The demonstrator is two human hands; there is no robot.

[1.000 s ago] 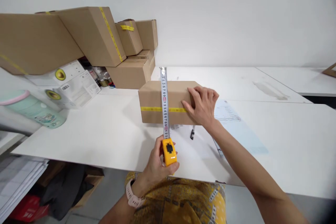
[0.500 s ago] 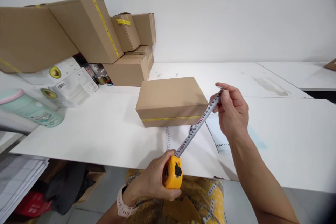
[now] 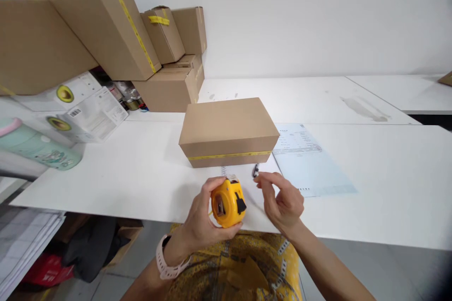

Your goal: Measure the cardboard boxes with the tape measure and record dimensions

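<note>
My left hand is wrapped round a yellow tape measure with a black lock button, held over the table's front edge. Only a short stub of its blade shows at the top of the case. To the right, my right hand holds nothing; its index finger points left and the other fingers are loosely bent. Just beyond that fingertip, a pen lies on a spiral notebook. A closed cardboard box with yellow tape along its front rests on the notebook's far part.
A blue-tinted document folder lies right of the box on the white table. Stacked cardboard boxes, white avocado-print cartons and a mint tumbler stand at the left. A white wall rises behind.
The tape blade has gone back into its case. My right hand has let go of the blade end and come down and left towards the tape measure. My left hand has risen slightly.
</note>
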